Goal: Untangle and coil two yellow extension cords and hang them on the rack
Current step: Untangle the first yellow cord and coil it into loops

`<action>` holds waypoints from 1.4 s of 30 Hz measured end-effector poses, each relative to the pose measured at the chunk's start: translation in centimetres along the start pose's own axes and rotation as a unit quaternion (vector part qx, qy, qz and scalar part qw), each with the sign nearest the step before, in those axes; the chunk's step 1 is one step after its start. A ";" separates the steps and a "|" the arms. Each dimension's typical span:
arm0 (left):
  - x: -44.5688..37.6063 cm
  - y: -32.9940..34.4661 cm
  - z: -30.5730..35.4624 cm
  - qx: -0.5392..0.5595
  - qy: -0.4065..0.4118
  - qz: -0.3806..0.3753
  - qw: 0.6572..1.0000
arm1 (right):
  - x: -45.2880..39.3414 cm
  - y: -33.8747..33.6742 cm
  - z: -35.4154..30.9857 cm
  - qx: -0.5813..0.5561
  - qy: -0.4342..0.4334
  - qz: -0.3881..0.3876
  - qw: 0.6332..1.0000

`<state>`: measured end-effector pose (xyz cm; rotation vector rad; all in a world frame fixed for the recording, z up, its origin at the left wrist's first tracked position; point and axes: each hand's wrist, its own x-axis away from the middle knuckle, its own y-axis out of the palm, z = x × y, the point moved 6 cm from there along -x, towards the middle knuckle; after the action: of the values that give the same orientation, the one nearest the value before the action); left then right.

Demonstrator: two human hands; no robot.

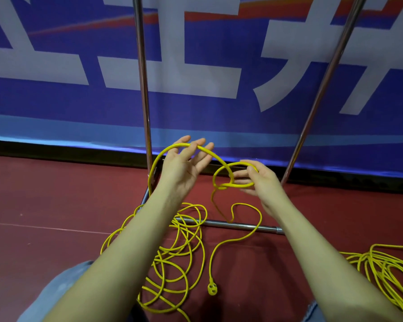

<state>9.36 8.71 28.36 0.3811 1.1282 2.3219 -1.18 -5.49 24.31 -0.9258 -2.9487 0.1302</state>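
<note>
Red floor (44,205) ran under a blue banner (79,105), with the rack (145,89) standing against it. Before the rack's base bar, the right hand (261,180) pinched a small loop of cord (221,159); the left hand (184,163) lay open, fingers straight, the cord draped over them. Loops would best be kept even, slack fed from the heap (179,252) below the bar. Its plug (211,288) lay nearer the person; a second cord (386,268) lay right of the rack.
</note>
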 end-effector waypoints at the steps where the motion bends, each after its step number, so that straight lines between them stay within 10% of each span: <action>1: -0.1 0.1 0.2 0.023 -0.002 0.002 1.000 | 0.0 0.2 0.3 -0.010 0.012 -0.014 1.000; 10: -0.2 -0.8 0.2 0.085 -0.009 0.049 0.995 | 1.3 3.3 -1.7 -0.143 0.018 -0.178 0.973; 21: 1.0 1.2 -1.2 -0.064 -0.026 -0.054 0.996 | 1.1 1.7 -2.8 -0.041 -0.043 -0.088 0.994; 28: -0.2 -0.9 -1.7 -0.089 -0.014 0.021 0.996 | 0.3 -1.3 -2.7 0.197 -0.119 0.103 0.968; 42: 0.1 -2.4 -5.5 -0.324 -0.104 -0.085 0.936 | 1.8 -1.0 -7.1 -0.069 -0.232 -0.009 0.970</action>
<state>7.57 6.47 23.14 0.2544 0.2442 2.2740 -2.68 -4.81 31.52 -1.0057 -3.4337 0.1634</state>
